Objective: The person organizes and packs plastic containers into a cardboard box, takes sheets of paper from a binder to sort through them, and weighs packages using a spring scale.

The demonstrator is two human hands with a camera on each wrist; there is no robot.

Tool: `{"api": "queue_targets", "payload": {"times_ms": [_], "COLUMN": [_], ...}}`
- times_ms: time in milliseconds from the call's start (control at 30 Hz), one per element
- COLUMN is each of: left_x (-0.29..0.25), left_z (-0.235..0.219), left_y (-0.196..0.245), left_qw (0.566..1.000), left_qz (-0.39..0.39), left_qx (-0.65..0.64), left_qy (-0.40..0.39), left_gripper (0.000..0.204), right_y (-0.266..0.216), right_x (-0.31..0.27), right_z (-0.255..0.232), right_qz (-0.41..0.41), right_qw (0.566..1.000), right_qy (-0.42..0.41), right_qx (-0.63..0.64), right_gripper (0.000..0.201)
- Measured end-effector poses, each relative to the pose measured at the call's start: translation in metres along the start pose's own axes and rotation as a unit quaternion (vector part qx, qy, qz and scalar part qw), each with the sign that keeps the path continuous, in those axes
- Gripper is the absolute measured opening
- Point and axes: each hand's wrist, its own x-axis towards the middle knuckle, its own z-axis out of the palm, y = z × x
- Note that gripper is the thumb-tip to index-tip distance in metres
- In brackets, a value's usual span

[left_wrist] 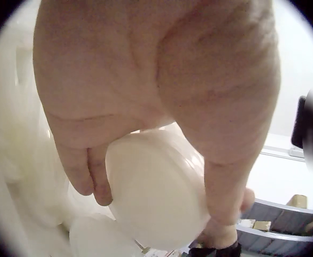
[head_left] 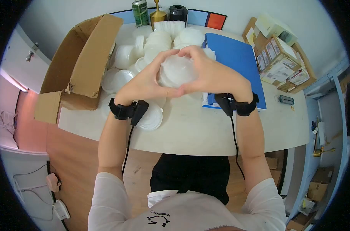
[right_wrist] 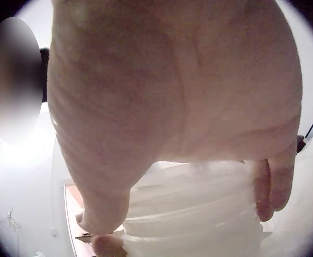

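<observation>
Head view showed the stack of white plastic lids [head_left: 177, 72] between the two hands. The left hand [head_left: 143, 81] and the right hand [head_left: 218, 74] were both curled around its sides, grasping it, probably because its loose layers could slide apart. More lids [head_left: 158, 41] lay beyond the hands, perhaps for easy reach. Left of the left hand stood the cardboard box [head_left: 94, 54]; past the right hand lay the blue binder [head_left: 233, 54].
</observation>
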Motion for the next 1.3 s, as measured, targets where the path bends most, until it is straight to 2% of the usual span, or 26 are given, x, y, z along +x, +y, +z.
{"api": "queue_targets", "payload": {"times_ms": [33,100,133,200,267,333,400,567,633,667,700,733,767,800,833,967,1033,1067,1167,1233,1300], "left_x": [-0.001,-0.001,-0.003,-0.007,-0.003,0.000,0.000,-0.003,-0.004,-0.004,-0.004,-0.004,-0.003,-0.004,-0.004,-0.002,-0.002,-0.003,-0.003,-0.003,-0.002], "left_z": [0.001,0.004,0.005,0.003,-0.004,-0.006,-0.007,-0.006,-0.009,-0.011,-0.014,-0.016,-0.019,-0.020,-0.020,-0.013,-0.011,-0.010,-0.010,-0.009,-0.004], "left_y": [-0.001,-0.003,-0.002,0.002,-0.008,-0.010,-0.009,0.000,0.002,0.001,0.000,-0.002,-0.004,-0.005,-0.005,-0.002,0.001,0.002,0.000,-0.001,0.000], "left_qw": [1.000,0.998,0.999,0.997,0.996,0.996,0.994,0.990,0.985,0.982,0.977,0.978,0.976,0.975,0.975,0.971,0.971,0.972,0.974,0.974,0.972], "left_qz": [-0.002,0.051,0.049,0.017,0.029,0.040,0.001,0.026,0.035,0.026,0.016,0.015,0.016,0.016,0.014,0.022,0.024,0.020,0.019,0.022,0.031], "left_qx": [0.000,0.016,0.014,-0.076,-0.079,-0.082,-0.108,-0.137,-0.157,-0.160,-0.162,-0.162,-0.161,-0.162,-0.162,-0.200,-0.208,-0.208,-0.204,-0.203,-0.219], "left_qy": [0.001,0.022,0.019,0.030,0.015,-0.001,0.007,0.039,0.054,0.095,0.135,0.134,0.143,0.151,0.150,0.129,0.116,0.113,0.101,0.094,0.077], "left_gripper": [0.120,0.111,0.111,0.099,0.092,0.086,0.077,0.066,0.061,0.055,0.049,0.049,0.046,0.043,0.043,0.042,0.043,0.043,0.046,0.049,0.065], "right_y": [0.004,0.013,0.016,0.020,0.027,0.020,0.022,0.021,0.024,0.026,0.026,0.026,0.024,0.019,0.015,0.011,0.014,0.014,0.010,0.011,0.003], "right_x": [0.000,-0.001,-0.003,-0.005,-0.007,-0.010,-0.007,-0.010,-0.011,-0.010,-0.008,-0.007,-0.006,-0.006,-0.006,-0.012,-0.015,-0.015,-0.009,-0.008,-0.011], "right_z": [-0.003,-0.010,-0.012,-0.016,-0.011,-0.003,-0.001,0.001,0.006,0.008,0.011,0.012,0.011,0.008,0.006,0.005,0.018,0.021,0.023,0.012,-0.005], "right_qz": [0.018,0.046,0.048,0.048,0.021,0.095,0.096,0.113,0.082,0.082,0.057,0.032,0.033,0.079,0.124,0.108,0.016,0.016,0.101,0.098,0.095], "right_qw": [1.000,0.999,0.999,0.997,0.997,0.980,0.981,0.976,0.981,0.981,0.977,0.970,0.970,0.963,0.952,0.967,0.979,0.979,0.965,0.972,0.983], "right_qy": [0.001,0.014,0.015,0.036,0.032,-0.057,-0.049,-0.050,0.002,0.003,0.033,0.063,0.064,0.060,0.054,0.010,0.003,0.003,-0.089,-0.085,-0.077], "right_qx": [0.007,0.015,0.018,-0.042,-0.067,-0.164,-0.163,-0.182,-0.173,-0.174,-0.204,-0.233,-0.232,-0.253,-0.273,-0.231,-0.201,-0.203,-0.225,-0.196,-0.137], "right_gripper": [0.092,0.087,0.087,0.083,0.082,0.083,0.083,0.078,0.077,0.077,0.073,0.070,0.070,0.068,0.066,0.070,0.076,0.076,0.084,0.084,0.087]}}
